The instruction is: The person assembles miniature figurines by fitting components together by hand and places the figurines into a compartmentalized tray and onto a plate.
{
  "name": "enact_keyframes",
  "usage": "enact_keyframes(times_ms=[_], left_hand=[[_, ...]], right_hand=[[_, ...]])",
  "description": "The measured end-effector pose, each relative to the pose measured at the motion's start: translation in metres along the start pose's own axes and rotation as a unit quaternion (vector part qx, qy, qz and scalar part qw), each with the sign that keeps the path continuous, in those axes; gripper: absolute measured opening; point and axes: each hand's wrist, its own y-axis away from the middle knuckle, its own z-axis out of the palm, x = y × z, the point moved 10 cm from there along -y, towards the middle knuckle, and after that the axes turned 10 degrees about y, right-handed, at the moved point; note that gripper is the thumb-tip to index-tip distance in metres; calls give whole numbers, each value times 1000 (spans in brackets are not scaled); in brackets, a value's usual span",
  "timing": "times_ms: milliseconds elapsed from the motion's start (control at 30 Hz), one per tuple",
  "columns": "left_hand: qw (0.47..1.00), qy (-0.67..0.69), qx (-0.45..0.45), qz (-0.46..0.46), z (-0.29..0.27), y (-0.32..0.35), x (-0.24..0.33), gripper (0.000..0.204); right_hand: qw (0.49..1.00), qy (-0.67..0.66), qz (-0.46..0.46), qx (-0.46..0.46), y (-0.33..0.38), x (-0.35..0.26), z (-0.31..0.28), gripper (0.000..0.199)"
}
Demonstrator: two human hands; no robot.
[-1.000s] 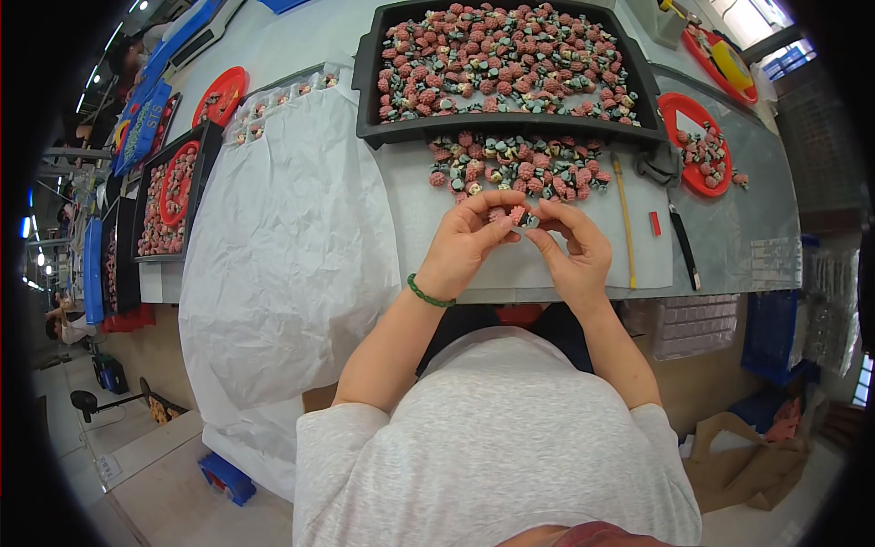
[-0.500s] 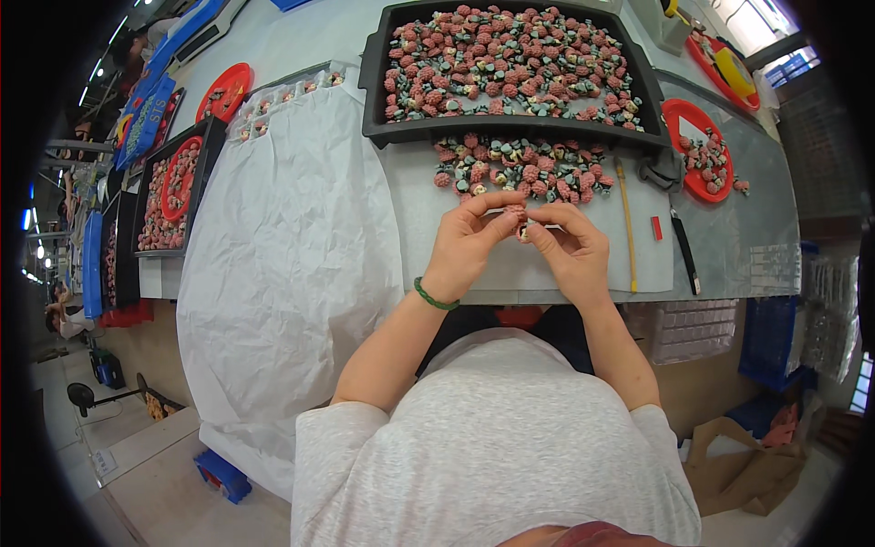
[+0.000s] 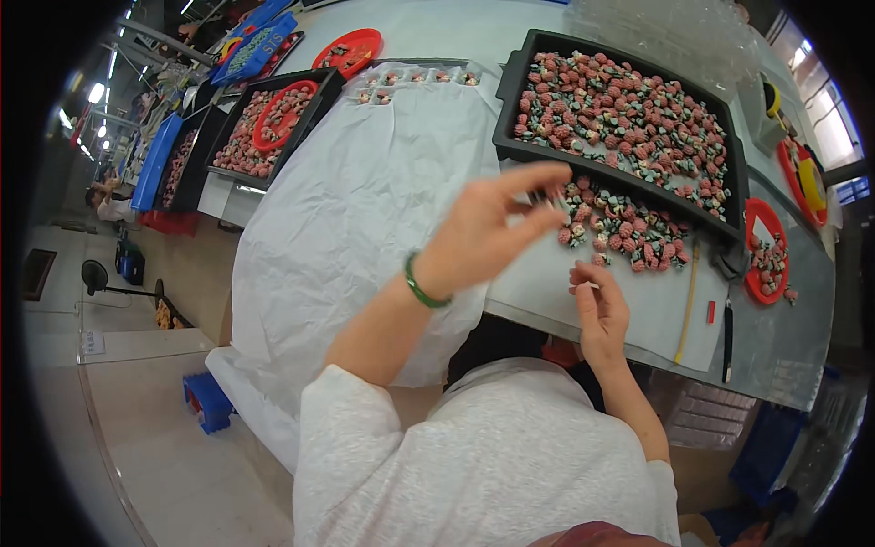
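Note:
My left hand (image 3: 492, 228), smeared by motion and with a green bracelet at the wrist, is raised over the white sheet and the pile's left end. Its thumb and fingers pinch a small figurine (image 3: 545, 195), mostly hidden and blurred. Lower and to the right, my right hand (image 3: 602, 314) hovers at the near side of the pile, fingers loosely bent and apart, with nothing seen in them. The loose pile of small figurines (image 3: 633, 228), with bumpy pink tops and grey-green and cream parts, lies on the white work surface (image 3: 629, 301).
Behind the pile stands a black tray (image 3: 606, 170) full of similar figurines. A clear compartment tray (image 3: 396, 77) holds some beyond the white sheet (image 3: 365, 201). A yellow stick (image 3: 688, 305), a red piece (image 3: 711, 312) and a black pen-like tool (image 3: 727, 342) lie right, near a red plate (image 3: 756, 214).
My hands have parted: the left has swung left and up with the figurine, and the right has drawn back with its fingers loosened. The whole view has turned toward the left.

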Motion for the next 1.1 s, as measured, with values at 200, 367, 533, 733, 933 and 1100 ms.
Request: enact_keyframes(times_ms=[200,367,533,733,933,1100], left_hand=[[893,-378,242,40,-208,-83,-21,29],[846,-478,236,-10,-250,-91,-107,17],[741,-633,201,-97,-247,-105,-150,34],[721,-633,138,-246,-244,-101,-177,76],[743,-624,161,-182,-249,-105,-169,71],[767,-619,165,33,-166,-95,-93,57]], right_hand=[[990,105,-97,-11,8,-21,14,13],[982,126,-142,3,11,-24,13,10],[976,146,-162,5,10,-31,13,11],[977,139,-159,6,5,-30,12,13],[978,125,-166,30,6,-30,5,16],[958,200,-176,105,3,-41,-22,22]])
